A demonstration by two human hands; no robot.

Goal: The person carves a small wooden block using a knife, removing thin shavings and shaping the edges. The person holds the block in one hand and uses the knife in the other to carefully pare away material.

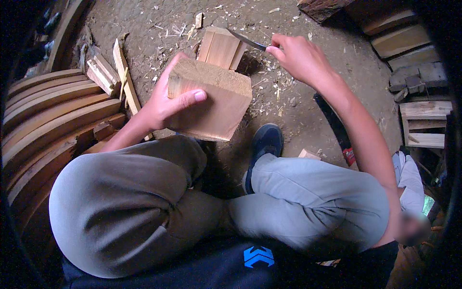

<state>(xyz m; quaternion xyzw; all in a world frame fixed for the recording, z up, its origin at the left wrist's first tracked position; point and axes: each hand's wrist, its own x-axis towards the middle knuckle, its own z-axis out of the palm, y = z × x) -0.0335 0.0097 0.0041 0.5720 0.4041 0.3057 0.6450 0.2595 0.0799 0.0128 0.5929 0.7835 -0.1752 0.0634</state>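
Note:
A thick squared block of pale wood (211,101) is tilted above the ground in front of my knees. My left hand (175,94) is closed on its left side, thumb across the near face, other fingers hidden behind. Beyond the block shows a narrower wooden piece (220,48) with stepped sides; whether the two are joined I cannot tell. My right hand (298,57) is closed around a knife (248,40). The knife's handle is hidden in the fist, and its dark blade points left, over or against the far right corner of the narrower piece.
Curved boards (57,111) are stacked at the left, beside loose offcuts (103,72). Shavings litter the dirt floor (288,103). A long dark tool with a red end (349,155) lies near my right leg. More timber (426,123) lines the right, where another person (409,176) is partly visible.

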